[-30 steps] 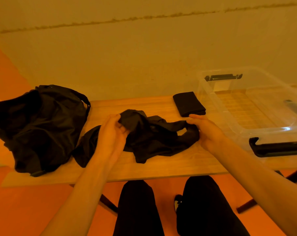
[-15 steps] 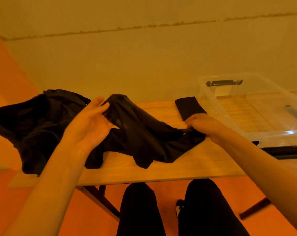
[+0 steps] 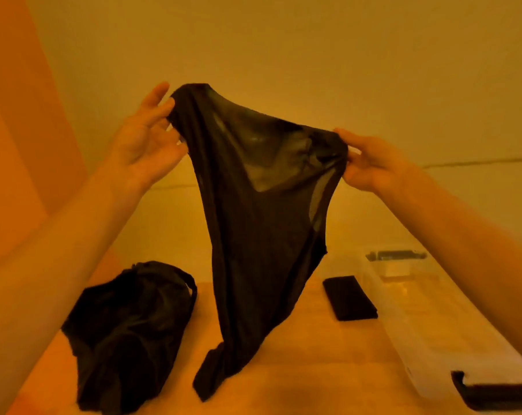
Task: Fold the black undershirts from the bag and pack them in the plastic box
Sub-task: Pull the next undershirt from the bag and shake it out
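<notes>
I hold a thin black undershirt (image 3: 253,235) up in the air in front of me. My left hand (image 3: 146,139) holds its upper left corner at the fingertips, palm toward me. My right hand (image 3: 370,163) pinches the bunched upper right corner. The shirt hangs down in a long taper, and its bottom end touches the wooden table (image 3: 313,372). The black bag (image 3: 128,333) lies slumped on the table at the left. One folded black undershirt (image 3: 349,298) lies beside the clear plastic box (image 3: 403,319) at the right, partly behind my right forearm.
The box has black latches at its far end (image 3: 397,254) and near end (image 3: 493,390). A plain wall stands behind the table, with an orange surface at the left.
Both hands have lifted the undershirt off the table and spread its top edge apart. My view has tilted upward.
</notes>
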`<state>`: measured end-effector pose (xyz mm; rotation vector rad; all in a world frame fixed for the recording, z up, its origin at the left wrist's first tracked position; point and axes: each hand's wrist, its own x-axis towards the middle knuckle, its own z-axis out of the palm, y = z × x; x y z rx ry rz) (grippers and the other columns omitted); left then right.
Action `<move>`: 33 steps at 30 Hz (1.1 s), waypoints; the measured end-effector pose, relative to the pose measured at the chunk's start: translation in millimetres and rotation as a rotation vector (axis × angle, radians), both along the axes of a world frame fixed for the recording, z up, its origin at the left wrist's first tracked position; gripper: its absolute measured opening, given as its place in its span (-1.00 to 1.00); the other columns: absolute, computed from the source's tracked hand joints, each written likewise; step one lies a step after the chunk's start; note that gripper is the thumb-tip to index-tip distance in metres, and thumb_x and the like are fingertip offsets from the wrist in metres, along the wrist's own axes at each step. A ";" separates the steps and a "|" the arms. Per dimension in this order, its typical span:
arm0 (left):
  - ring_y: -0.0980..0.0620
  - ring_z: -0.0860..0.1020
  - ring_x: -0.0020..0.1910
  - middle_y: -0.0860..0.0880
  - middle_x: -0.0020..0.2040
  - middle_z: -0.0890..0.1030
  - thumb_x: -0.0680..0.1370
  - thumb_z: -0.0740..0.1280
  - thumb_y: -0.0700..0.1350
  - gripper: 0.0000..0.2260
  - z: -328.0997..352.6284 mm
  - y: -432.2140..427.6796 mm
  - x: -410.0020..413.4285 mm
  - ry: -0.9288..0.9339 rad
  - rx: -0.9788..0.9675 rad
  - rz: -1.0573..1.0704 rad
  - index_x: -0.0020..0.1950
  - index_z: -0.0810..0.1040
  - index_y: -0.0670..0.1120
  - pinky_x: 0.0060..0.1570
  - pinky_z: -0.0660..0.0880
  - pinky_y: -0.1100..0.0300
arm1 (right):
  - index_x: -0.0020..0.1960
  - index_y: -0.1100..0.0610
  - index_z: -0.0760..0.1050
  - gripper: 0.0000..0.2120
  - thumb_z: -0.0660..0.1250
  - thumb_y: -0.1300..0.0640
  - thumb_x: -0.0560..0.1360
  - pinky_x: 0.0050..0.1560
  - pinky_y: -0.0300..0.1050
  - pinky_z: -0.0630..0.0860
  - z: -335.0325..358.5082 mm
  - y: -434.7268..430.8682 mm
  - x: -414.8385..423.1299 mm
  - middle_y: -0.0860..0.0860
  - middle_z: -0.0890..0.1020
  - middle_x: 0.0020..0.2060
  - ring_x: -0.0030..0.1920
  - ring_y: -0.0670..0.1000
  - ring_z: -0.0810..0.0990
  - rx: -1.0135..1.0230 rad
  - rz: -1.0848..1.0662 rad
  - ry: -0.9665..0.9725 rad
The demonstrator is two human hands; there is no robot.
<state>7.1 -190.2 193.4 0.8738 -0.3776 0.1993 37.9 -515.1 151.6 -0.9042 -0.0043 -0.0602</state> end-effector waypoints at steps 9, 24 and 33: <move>0.07 0.70 -0.17 -0.01 -0.22 0.71 0.58 0.39 -0.29 -0.87 91.6 3.0 -9.5 -0.153 0.207 0.322 0.03 0.61 -0.07 -0.18 0.60 0.22 | 0.28 0.16 0.49 -0.71 0.08 0.34 0.68 -0.25 -0.20 0.63 118.5 22.4 -14.3 0.14 0.54 -0.11 -0.25 0.02 0.60 -0.199 -0.031 -0.259; 0.00 0.70 0.03 -0.09 0.01 0.71 0.41 0.47 -0.34 -0.70 105.4 16.3 -13.6 -0.171 0.076 0.307 0.11 0.67 -0.13 -0.01 0.64 0.19 | 0.19 0.18 0.62 -0.81 0.29 0.25 0.63 -0.15 -0.19 0.65 191.7 25.5 -21.6 0.10 0.64 0.04 0.00 0.02 0.63 -0.321 -0.090 -0.331; 0.02 0.65 0.01 -0.02 -0.05 0.71 0.45 0.56 -0.20 -0.88 107.0 29.8 -3.7 -0.224 0.630 0.801 -0.06 0.72 -0.04 -0.05 0.59 0.18 | 0.03 0.10 0.67 -0.88 0.34 0.15 0.62 0.08 -0.09 0.58 181.1 14.4 -16.3 0.05 0.69 -0.03 0.03 0.00 0.64 -0.865 -0.508 -0.612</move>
